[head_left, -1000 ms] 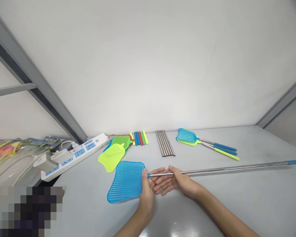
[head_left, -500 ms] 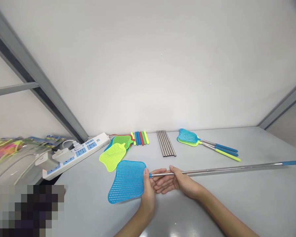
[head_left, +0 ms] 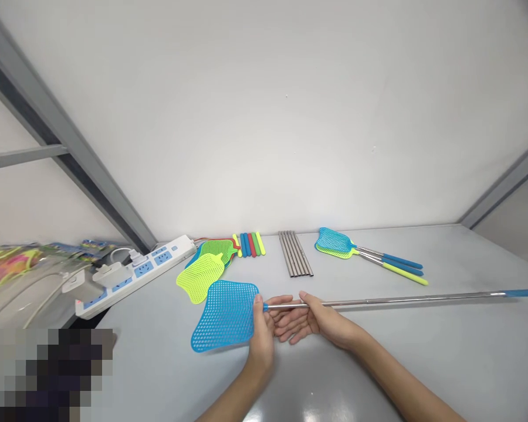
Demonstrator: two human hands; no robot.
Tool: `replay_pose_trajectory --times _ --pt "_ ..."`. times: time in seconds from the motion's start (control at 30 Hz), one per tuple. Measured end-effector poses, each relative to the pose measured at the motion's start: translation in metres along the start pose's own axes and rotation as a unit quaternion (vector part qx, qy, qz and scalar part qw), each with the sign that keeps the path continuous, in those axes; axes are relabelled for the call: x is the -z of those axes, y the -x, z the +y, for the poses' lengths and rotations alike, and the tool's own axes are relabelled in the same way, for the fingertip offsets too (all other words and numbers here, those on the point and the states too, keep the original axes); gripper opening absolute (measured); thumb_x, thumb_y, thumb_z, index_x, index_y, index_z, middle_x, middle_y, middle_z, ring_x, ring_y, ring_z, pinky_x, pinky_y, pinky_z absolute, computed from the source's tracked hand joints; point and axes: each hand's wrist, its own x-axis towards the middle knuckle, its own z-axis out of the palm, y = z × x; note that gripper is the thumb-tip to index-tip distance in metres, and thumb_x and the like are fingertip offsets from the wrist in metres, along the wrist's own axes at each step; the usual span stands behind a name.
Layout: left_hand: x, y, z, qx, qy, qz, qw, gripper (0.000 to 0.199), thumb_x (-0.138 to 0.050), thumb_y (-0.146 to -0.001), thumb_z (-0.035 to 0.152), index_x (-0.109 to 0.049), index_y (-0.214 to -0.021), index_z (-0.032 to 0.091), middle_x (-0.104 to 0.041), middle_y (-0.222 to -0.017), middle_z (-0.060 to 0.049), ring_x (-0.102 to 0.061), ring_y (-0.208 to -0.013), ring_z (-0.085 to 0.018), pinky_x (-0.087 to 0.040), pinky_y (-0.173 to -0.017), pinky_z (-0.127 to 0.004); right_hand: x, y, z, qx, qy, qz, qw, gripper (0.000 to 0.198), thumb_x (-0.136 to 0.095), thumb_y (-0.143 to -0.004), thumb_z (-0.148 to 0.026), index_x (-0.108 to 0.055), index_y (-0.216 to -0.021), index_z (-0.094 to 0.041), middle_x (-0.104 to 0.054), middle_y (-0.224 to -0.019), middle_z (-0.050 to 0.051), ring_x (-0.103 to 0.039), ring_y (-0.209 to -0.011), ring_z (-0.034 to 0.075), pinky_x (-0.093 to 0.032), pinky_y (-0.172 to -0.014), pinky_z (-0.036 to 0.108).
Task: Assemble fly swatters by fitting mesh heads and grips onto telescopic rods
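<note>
A blue fly swatter [head_left: 225, 315] with a long, extended metal rod lies across both palms above the table. My left hand [head_left: 262, 337] grips it at the neck, thumb on top beside the mesh head. My right hand [head_left: 314, 321] holds the rod a little further along, thumb over it and fingers stretched underneath. The rod runs to the right and ends in a blue handle near the frame's edge. Behind the head lie loose mesh heads, the nearest a yellow swatter head [head_left: 201, 278]. Several coloured handles [head_left: 251, 244] and several metal rods [head_left: 295, 254] lie in rows further back.
Assembled swatters [head_left: 369, 255] with blue and yellow handles lie at the back right. A white power strip [head_left: 134, 275] with plugs and cables runs along the left, beside plastic-wrapped packages [head_left: 22, 275]. A wall [head_left: 290, 117] closes off the table's back.
The swatter's head has tilted up slightly and the neck has shifted a little left with my left hand. Both hands keep their hold; the things on the table stay put.
</note>
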Motion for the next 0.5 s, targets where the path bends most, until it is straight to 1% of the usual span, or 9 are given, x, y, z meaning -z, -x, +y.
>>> replay_pose_trajectory --times 0.2,0.33,0.43,0.5 --pt "-0.0028 0.002 0.0032 -0.068 -0.022 0.022 0.997 0.045 -0.038 -0.072 0.051 -0.06 -0.08 0.012 -0.065 -0.077 -0.009 -0.058 -0.079 -0.022 -0.04 -0.074 -0.033 0.0011 -0.001 -0.0004 -0.019 0.013 0.011 1.0 0.064 -0.023 -0.077 -0.055 -0.063 -0.078 -0.005 -0.063 -0.078 0.017 -0.06 -0.07 0.02 -0.043 -0.07 0.037" --pt "-0.0041 0.0022 0.0049 -0.116 -0.042 0.032 0.992 0.037 -0.036 -0.075 0.046 -0.055 -0.069 0.015 -0.064 -0.073 -0.006 -0.058 -0.074 -0.019 -0.039 -0.071 -0.03 -0.0002 -0.0011 -0.0011 -0.027 0.022 0.02 0.999 0.061 -0.023 -0.077 -0.054 -0.062 -0.077 -0.006 -0.063 -0.08 0.017 -0.06 -0.071 0.019 -0.044 -0.068 0.035" --pt "-0.0042 0.0015 0.0046 -0.129 -0.05 0.045 0.989 0.035 -0.036 -0.076 0.045 -0.053 -0.066 0.015 -0.062 -0.07 -0.005 -0.057 -0.072 -0.018 -0.039 -0.068 -0.028 -0.0025 -0.0012 -0.0017 -0.023 0.023 0.022 0.999 0.059 -0.024 -0.078 -0.052 -0.061 -0.078 -0.006 -0.062 -0.081 0.016 -0.06 -0.068 0.018 -0.045 -0.066 0.034" --pt "-0.0038 0.0007 0.0044 -0.13 -0.05 0.049 0.989 0.036 -0.035 -0.076 0.044 -0.053 -0.066 0.015 -0.061 -0.069 -0.005 -0.057 -0.072 -0.018 -0.039 -0.067 -0.028 -0.0035 -0.001 -0.0022 -0.02 0.021 0.027 0.999 0.058 -0.025 -0.078 -0.051 -0.061 -0.077 -0.006 -0.062 -0.077 0.015 -0.06 -0.065 0.018 -0.045 -0.063 0.033"
